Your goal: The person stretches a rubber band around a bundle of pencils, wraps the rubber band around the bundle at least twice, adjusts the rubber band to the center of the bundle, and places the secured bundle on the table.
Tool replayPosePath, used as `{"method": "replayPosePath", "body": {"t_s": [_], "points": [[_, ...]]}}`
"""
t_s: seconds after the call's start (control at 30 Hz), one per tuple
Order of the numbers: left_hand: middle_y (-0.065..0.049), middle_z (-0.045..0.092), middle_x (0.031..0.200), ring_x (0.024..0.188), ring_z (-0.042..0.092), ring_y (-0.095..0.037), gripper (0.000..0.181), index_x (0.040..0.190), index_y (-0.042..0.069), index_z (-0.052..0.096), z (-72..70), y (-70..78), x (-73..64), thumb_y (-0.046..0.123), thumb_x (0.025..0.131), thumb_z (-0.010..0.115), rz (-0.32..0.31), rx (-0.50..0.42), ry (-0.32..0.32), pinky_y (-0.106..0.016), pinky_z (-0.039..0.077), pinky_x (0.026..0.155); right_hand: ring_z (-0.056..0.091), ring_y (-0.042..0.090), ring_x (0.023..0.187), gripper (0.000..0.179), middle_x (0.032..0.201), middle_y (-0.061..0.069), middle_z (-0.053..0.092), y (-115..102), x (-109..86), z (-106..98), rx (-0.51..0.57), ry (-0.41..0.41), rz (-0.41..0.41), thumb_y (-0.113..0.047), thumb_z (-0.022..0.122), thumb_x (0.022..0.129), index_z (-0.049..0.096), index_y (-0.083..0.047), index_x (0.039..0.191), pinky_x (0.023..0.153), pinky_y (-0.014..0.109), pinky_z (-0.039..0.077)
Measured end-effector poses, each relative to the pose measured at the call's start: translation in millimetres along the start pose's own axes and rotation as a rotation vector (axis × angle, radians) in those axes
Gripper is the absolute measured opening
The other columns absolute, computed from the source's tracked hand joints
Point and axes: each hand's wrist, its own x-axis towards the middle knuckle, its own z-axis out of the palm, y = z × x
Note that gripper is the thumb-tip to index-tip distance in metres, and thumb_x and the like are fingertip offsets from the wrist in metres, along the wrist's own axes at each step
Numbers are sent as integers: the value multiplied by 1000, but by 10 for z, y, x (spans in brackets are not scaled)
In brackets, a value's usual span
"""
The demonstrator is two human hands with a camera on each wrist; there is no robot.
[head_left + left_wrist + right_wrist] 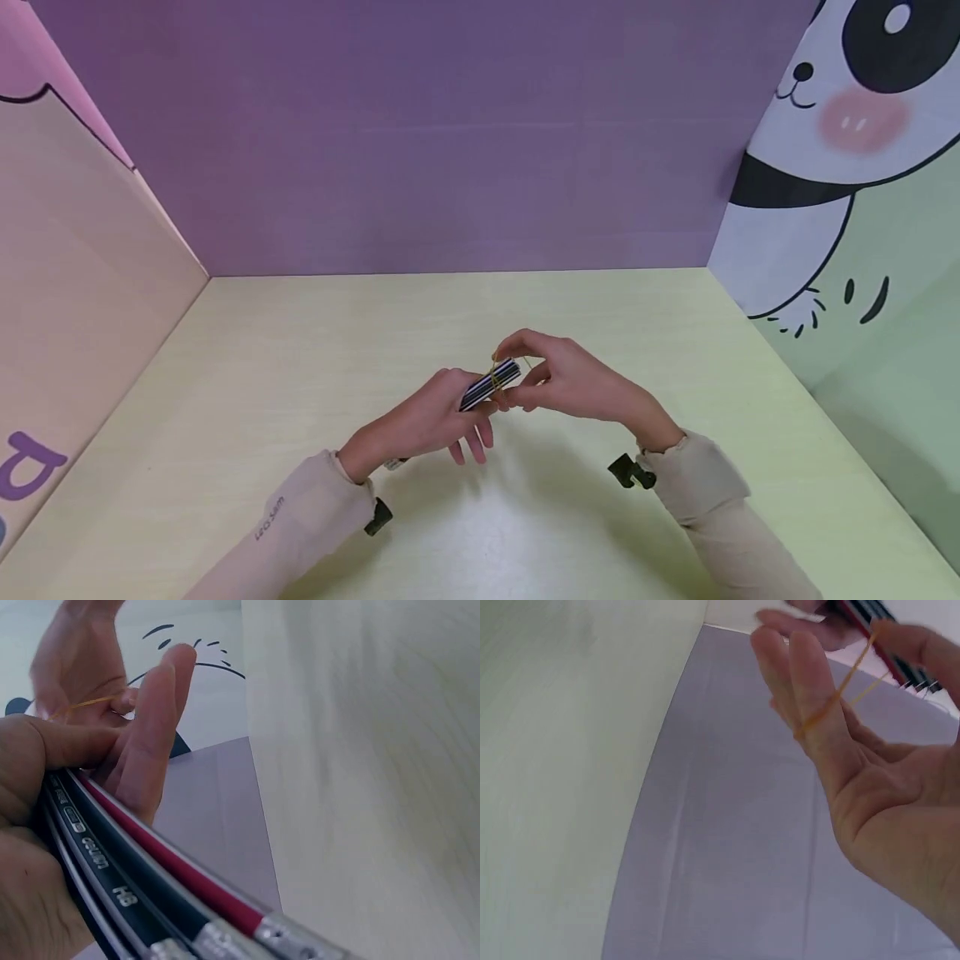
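Head: two hands [438, 410] [576, 379], one pencil bundle [476, 396], one rubber band [494, 379].

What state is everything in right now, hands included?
Pencils: gathered side by side in a bundle, held off the table.
Rubber band: stretched, looped over fingers of the right hand; whether it fully circles the pencils is hard to tell.
Left hand: gripping the pencils, some fingers extended.
Right hand: holding the rubber band, fingers spread.
Table: lit, with shadows below the arms.
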Motion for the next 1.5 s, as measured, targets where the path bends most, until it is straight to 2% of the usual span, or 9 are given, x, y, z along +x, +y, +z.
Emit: {"method": "replayPosePath", "body": {"t_s": [0.23, 0.43, 0.53, 0.67, 0.8, 1.0, 1.2, 1.37, 1.5], "points": [[-17, 73, 85, 71, 74, -34, 20, 116, 0, 64, -87, -116, 33, 12, 103, 54, -16, -143, -98, -47, 61, 57, 73, 19, 87, 24, 117, -1, 67, 145, 68, -56, -36, -40, -17, -27, 68, 96, 62, -18, 117, 83, 36, 57], [-21, 73, 91, 77, 73, -39, 28, 119, 0, 62, -180, -192, 49, 21, 104, 55, -10, -232, -126, -51, 60, 61, 73, 20, 82, 21, 109, 5, 70, 193, 107, -64, 12, -26, -25, -26, 60, 102, 65, -10, 114, 81, 39, 60], [-22, 73, 92, 79, 73, -40, 30, 120, 1, 63, -203, -186, 55, 25, 103, 56, -12, -257, -143, -52, 60, 62, 71, 22, 70, 18, 95, 5, 73, 162, 75, -101, 12, -7, -33, -26, 59, 102, 66, -11, 110, 70, 35, 60], [-24, 72, 93, 80, 73, -42, 32, 122, 0, 64, -248, -172, 49, 26, 103, 57, -14, -297, -149, -53, 60, 62, 61, 29, 59, 9, 80, 6, 72, 33, -48, -176, 56, 82, -107, -19, 62, 99, 67, -14, 106, 54, 31, 50], [-25, 71, 91, 77, 72, -41, 34, 124, -3, 62, -288, -158, 38, 24, 102, 58, -5, -358, -147, -50, 60, 60, 66, 32, 68, 11, 81, 12, 71, -83, -131, -181, 134, 120, -209, -6, 64, 96, 67, -7, 106, 66, 39, 58], [-24, 72, 89, 74, 73, -39, 37, 124, -10, 57, -280, -113, 14, 21, 103, 57, 44, -426, -173, -44, 60, 56, 71, 30, 74, 10, 79, 9, 72, -72, -76, -72, 148, 76, -183, -5, 62, 96, 69, -12, 100, 73, 42, 61], [-25, 71, 89, 74, 73, -41, 33, 121, -6, 60, -289, -85, 4, 22, 103, 57, 41, -406, -148, -46, 60, 56, 67, 29, 70, 12, 75, 11, 67, 12, -21, -49, 165, 55, -225, -1, 56, 98, 65, -10, 99, 67, 38, 58], [-24, 72, 89, 75, 73, -40, 34, 121, -6, 58, -293, -108, 30, 22, 103, 57, 11, -397, -68, -48, 60, 59, 61, 29, 57, 20, 71, 15, 61, 92, 37, -6, 225, 30, -254, 3, 47, 99, 66, -4, 96, 55, 35, 54], [-24, 72, 89, 75, 73, -39, 34, 122, -8, 56, -279, -108, 42, 20, 103, 56, 7, -394, -12, -48, 60, 59, 54, 28, 51, 18, 76, 14, 59, 170, 84, 32, 230, 75, -230, -1, 51, 99, 68, -6, 98, 47, 34, 47]]}}
